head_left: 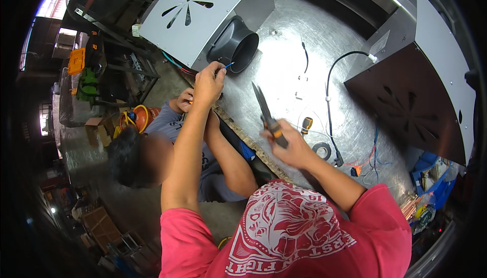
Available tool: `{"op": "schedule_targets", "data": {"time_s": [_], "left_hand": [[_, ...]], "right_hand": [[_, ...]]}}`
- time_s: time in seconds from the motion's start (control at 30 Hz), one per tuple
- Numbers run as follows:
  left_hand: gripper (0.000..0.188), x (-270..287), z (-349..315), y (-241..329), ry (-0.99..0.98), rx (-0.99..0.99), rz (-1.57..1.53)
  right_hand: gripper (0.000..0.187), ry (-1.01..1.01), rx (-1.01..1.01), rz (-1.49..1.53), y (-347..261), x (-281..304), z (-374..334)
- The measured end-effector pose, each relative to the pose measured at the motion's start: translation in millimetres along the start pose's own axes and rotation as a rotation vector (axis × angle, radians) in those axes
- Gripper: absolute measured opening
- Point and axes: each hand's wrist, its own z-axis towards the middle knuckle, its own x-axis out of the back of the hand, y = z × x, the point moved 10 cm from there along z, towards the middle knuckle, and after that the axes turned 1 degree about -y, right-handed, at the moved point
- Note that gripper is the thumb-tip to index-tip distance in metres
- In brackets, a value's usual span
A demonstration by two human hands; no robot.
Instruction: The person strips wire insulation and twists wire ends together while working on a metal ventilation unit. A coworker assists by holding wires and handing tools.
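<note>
In the head view, the left hand point(210, 82) pinches a blue wire point(229, 66) between thumb and fingers, its end in front of the black round duct point(218, 49) on a grey metal box point(177, 29). The right hand point(294, 146) curls around the handle of a long pointed tool point(263, 104), perhaps pliers or a knife; motion blurs it. It hangs over the metal table point(284, 39), near a screwdriver point(307, 124) and black tape point(328, 151). A co-worker's hand point(185, 99) is just beside the left forearm.
</note>
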Motion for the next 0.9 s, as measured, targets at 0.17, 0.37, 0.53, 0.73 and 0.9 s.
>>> {"op": "schedule_targets", "data": {"time_s": [0.17,0.37,0.53,0.73,0.9], "left_hand": [[0.022,1.2,-3.6,-10.7,0.009,0.078,-0.118],[0.023,1.0,-4.0,-18.5,0.023,0.049,-0.284],[0.021,-2.4,-3.1,-17.9,-0.040,0.082,-0.410],[0.019,-1.9,-2.7,-20.8,-0.036,0.147,-0.534],[0.019,-4.6,-0.6,-26.5,-0.103,0.144,-0.499]], "right_hand": [[0.036,0.162,-0.039,-0.401,5.4,12.3,76.9],[0.041,0.216,-0.057,-0.231,20.2,-2.7,107.4],[0.034,0.235,-0.049,-0.216,31.4,-12.6,115.9],[0.046,0.201,-0.021,-0.306,35.9,-20.1,121.4],[0.049,0.200,0.069,-0.359,32.6,-17.6,117.1]]}}
